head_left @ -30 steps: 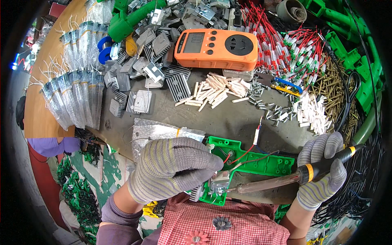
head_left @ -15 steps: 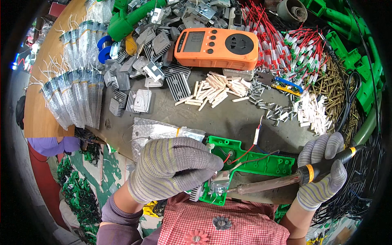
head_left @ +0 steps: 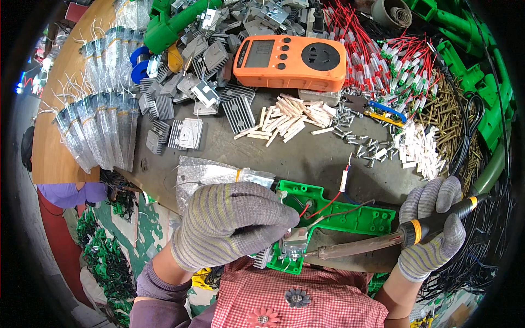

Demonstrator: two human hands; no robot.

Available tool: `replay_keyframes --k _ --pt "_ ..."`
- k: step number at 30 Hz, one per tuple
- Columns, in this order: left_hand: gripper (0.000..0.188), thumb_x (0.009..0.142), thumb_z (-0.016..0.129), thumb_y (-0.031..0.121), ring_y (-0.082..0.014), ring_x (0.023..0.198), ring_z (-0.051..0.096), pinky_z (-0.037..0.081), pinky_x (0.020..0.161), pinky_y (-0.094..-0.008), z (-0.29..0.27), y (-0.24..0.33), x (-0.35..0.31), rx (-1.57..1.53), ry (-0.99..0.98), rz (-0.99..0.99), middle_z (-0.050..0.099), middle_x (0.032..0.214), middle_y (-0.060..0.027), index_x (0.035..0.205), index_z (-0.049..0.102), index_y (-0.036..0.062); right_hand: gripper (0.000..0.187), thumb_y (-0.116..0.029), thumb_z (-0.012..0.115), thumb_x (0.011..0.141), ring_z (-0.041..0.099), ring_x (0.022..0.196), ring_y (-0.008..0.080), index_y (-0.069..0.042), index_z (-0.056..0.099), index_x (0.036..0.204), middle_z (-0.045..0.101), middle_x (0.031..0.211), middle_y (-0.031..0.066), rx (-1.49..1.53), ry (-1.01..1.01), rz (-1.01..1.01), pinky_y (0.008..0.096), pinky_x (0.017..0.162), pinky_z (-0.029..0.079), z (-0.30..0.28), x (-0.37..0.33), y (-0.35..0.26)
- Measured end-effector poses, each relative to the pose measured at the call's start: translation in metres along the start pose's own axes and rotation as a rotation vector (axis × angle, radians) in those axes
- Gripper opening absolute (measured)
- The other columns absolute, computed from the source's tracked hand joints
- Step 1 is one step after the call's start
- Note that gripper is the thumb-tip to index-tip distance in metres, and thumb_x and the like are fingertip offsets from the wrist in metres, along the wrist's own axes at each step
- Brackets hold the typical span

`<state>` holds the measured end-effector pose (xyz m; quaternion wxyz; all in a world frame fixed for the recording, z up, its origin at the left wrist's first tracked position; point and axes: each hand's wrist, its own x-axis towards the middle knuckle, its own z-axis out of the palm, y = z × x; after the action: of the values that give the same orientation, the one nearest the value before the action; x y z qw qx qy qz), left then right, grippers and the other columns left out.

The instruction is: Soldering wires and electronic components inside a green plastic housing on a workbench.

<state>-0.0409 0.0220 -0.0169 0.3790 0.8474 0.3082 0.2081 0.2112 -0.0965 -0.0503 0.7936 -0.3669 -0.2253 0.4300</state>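
Observation:
In my gloved right hand (head_left: 426, 261) is a soldering iron (head_left: 365, 245) with a black and yellow handle. Its tip points left and meets a small metal part (head_left: 295, 244) at the lower end of an L-shaped green plastic housing (head_left: 358, 220). My gloved left hand (head_left: 232, 221) is closed in a pinch above that end; whatever its fingertips hold is hidden. Red and brown wires run inside the housing, and a white sleeve (head_left: 343, 181) stands on wires above it. Beside the metal part, a finned heat sink (head_left: 263, 257) shows partly under my left hand. A clear plastic-wrapped piece (head_left: 205, 174) lies behind this hand.
An orange meter (head_left: 292, 64) stands at the back, beside piled heat sinks (head_left: 238, 112). White ceramic sticks (head_left: 287, 117), screws (head_left: 343, 119), red-wired parts (head_left: 355, 49) and brass-coloured pins (head_left: 451, 109) lie farther right. Wrapped strips (head_left: 98, 131) cover the left board; black cables (head_left: 476, 246) crowd the right.

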Motion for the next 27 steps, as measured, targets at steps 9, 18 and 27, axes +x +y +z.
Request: replay_keyframes --k 9,18,27 --pt "0.017 0.068 0.081 0.009 -0.0224 0.063 0.066 0.050 0.058 -0.0308 0.004 0.004 -0.004 -0.013 0.030 -0.009 0.069 0.074 -0.0074 0.085 0.076 0.0089 0.034 -0.024 0.074 0.083 0.045 0.051 0.0162 -0.005 0.046 0.091 0.046 0.064 0.0049 0.029 -0.047 0.020 0.0310 0.049 0.043 -0.004 -0.002 0.001" --pt "0.021 0.071 0.073 0.002 -0.0243 0.080 0.063 0.050 0.070 -0.0310 -0.016 0.012 -0.047 0.139 0.737 -0.050 0.068 0.085 -0.0081 0.092 0.070 0.0056 0.034 -0.025 0.072 0.083 0.044 0.058 0.0151 -0.005 0.047 0.092 0.046 0.068 0.0039 0.046 -0.009 -0.022 0.0304 0.057 0.043 -0.008 -0.006 0.000" --pt "0.018 0.071 0.076 0.010 -0.0308 0.083 0.061 0.048 0.072 -0.0411 -0.037 -0.030 -0.036 0.595 0.260 0.116 0.064 0.089 -0.0106 0.086 0.066 0.0078 0.035 -0.029 0.070 0.084 0.049 0.062 0.0179 -0.004 0.048 0.095 0.049 0.070 0.0060 0.017 0.035 0.009 0.0306 0.059 0.045 -0.014 -0.008 -0.003"
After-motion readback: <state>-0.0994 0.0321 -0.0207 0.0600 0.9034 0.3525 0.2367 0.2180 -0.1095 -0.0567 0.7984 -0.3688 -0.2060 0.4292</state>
